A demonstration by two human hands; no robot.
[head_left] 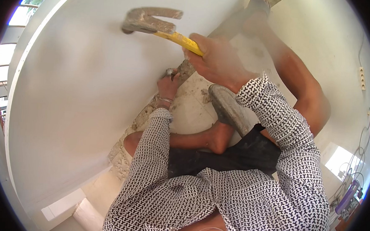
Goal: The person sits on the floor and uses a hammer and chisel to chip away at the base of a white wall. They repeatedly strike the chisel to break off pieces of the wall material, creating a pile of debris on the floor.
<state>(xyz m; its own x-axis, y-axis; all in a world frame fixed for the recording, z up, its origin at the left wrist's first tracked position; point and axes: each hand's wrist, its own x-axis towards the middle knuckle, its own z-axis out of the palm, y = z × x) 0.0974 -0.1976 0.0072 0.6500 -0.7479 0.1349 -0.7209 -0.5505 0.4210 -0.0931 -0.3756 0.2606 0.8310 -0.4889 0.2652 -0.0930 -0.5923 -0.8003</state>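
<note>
My right hand [213, 60] grips the yellow handle of a claw hammer [150, 23], whose metal head is raised in front of the white wall. My left hand [168, 86] is closed on a short metal tool, apparently a chisel [170, 73], held against the rough, broken mortar strip [186, 67] along the foot of that wall. Loose rubble lies on the pale floor tiles [193, 107] beside it. My legs are bent on the floor, one foot in a grey shoe or sandal [227, 103].
The white wall [69, 88] fills the left side, with a bright barred window [1, 68] beyond its edge. At the right are a power strip [362, 78], hanging cables, and a purple tool [348, 195] near other items. A pale roll [85, 213] lies at the lower left.
</note>
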